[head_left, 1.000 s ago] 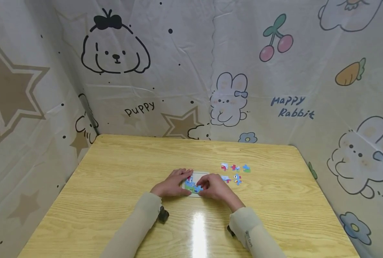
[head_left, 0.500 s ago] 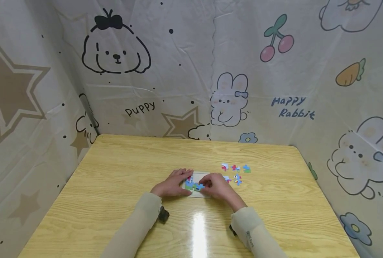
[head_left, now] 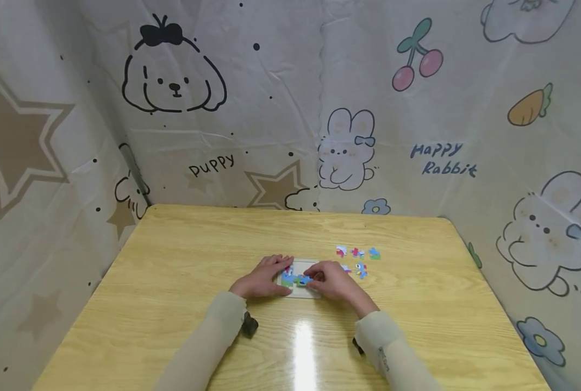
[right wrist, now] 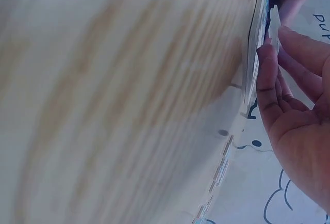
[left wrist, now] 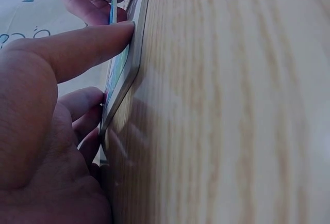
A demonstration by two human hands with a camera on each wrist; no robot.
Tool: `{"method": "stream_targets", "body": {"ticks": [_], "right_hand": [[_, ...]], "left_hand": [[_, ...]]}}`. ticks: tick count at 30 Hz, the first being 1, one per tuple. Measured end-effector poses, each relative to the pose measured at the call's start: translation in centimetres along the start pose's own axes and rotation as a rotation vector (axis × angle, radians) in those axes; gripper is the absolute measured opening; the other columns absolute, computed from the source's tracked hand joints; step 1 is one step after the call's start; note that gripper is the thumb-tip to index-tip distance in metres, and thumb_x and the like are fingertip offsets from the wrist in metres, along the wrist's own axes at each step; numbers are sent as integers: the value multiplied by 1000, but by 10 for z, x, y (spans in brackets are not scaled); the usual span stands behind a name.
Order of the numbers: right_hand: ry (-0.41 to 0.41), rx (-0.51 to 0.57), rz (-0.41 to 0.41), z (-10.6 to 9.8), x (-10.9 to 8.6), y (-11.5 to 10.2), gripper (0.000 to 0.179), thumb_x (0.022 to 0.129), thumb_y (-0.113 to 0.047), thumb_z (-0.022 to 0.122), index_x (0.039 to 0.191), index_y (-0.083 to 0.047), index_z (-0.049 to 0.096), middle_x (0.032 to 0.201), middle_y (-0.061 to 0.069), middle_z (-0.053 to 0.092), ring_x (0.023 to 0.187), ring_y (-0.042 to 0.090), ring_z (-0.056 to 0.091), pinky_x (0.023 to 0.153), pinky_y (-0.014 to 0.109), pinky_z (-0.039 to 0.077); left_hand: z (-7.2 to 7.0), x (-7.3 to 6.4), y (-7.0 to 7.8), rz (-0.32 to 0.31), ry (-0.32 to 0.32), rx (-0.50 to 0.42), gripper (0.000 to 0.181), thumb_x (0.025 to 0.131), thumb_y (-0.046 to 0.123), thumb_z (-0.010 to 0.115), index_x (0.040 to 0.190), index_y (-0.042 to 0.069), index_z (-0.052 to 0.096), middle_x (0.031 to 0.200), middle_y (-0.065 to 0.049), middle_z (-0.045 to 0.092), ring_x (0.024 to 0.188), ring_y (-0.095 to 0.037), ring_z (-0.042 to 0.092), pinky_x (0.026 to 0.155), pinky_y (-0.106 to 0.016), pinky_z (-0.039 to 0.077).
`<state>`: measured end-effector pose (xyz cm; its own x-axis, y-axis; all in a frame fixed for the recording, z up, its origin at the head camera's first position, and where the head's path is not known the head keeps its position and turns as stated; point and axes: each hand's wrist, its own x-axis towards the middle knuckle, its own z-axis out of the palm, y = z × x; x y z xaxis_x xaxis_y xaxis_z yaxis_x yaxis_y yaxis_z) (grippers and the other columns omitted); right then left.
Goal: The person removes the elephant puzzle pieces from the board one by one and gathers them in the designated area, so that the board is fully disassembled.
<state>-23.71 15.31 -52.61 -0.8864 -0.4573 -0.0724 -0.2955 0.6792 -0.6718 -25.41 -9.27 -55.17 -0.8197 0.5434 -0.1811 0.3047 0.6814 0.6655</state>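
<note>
A small puzzle board [head_left: 306, 294] with a pale rim lies mid-table, with joined blue and green puzzle pieces [head_left: 287, 278] in its left part. My left hand [head_left: 261, 278] holds the board between thumb and fingers; in the left wrist view the thumb [left wrist: 90, 48] presses on its near edge. With thumb and fingertips, my right hand [head_left: 333, 279] pinches a blue and green puzzle piece [head_left: 302, 281] over the board. Edge-on, that piece [right wrist: 274, 28] shows in the right wrist view, tilted up from the board. Part of the board is hidden under both hands.
Several loose puzzle pieces [head_left: 361, 270] lie right of the board, partly behind my right hand. The wooden table [head_left: 187, 244] reflects a bright light near its front. Printed cloth [head_left: 270, 108] hangs behind and beside the table.
My right hand has shifted slightly to the right, still pinching the puzzle piece, which is now farther right over the board. My left hand stays in place. The head view has tilted slightly.
</note>
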Motion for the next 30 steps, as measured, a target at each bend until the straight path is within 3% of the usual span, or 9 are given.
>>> {"method": "stream_targets", "body": {"ticks": [6, 22, 30], "right_hand": [[-4, 15, 16, -5, -1, 2, 24, 96, -9, 73, 119, -8, 76, 112, 5, 75, 93, 14, 68, 86, 37, 58], [25, 5, -22, -26, -8, 16, 26, 99, -9, 67, 123, -6, 75, 123, 11, 74, 104, 22, 71, 94, 43, 58], [63, 5, -20, -37, -18, 26, 26, 100, -10, 67, 124, -4, 74, 121, 11, 74, 101, 22, 71, 91, 42, 58]], "left_hand": [[0, 1, 1, 20, 2, -5, 87, 93, 38, 77, 164, 20, 31, 171, -13, 24, 157, -35, 18, 125, -60, 20], [0, 1, 1, -16, -17, 17, 87, 94, 41, 76, 165, 27, 28, 173, -9, 20, 159, -33, 14, 126, -59, 19], [0, 1, -1, 7, -9, -1, 88, 93, 38, 78, 165, 21, 31, 172, -12, 22, 158, -35, 16, 126, -60, 20]]}}
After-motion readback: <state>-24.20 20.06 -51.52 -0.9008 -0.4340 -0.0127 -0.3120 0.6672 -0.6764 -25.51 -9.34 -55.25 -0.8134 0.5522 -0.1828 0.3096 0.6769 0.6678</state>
